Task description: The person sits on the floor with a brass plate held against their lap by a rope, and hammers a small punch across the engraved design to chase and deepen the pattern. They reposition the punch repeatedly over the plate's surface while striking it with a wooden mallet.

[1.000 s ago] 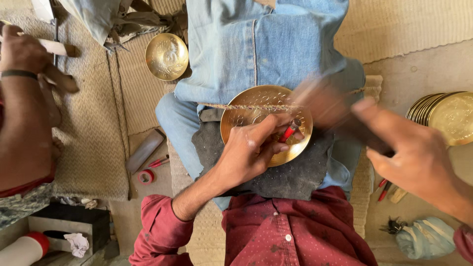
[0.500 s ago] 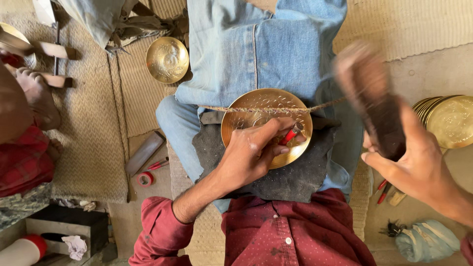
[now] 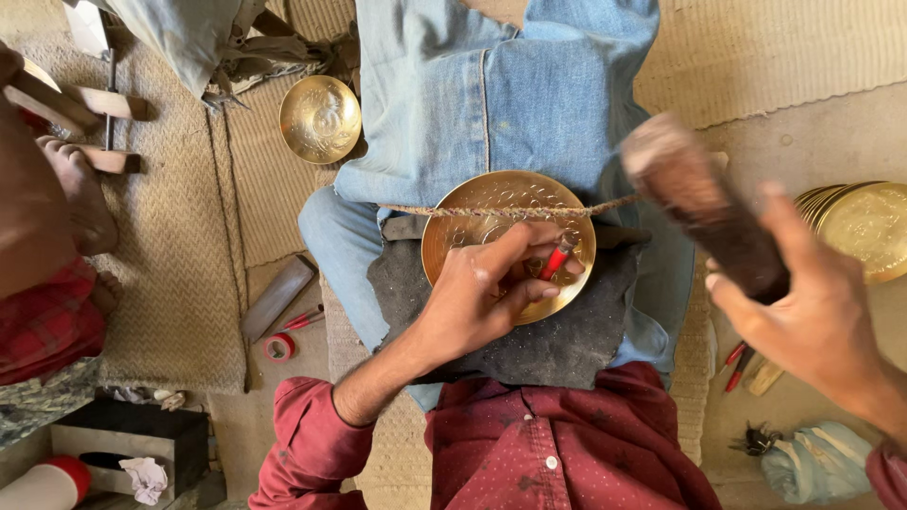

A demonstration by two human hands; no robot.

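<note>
While your left hand [image 3: 491,288] pinches a red-handled punch [image 3: 556,258] against the brass plate [image 3: 507,244], fingers closed around it, the plate rests on a dark pad [image 3: 539,340] across your lap, tied under a cord [image 3: 425,210]. Your right hand [image 3: 803,321] grips a wooden mallet [image 3: 704,208], raised beside the plate.
</note>
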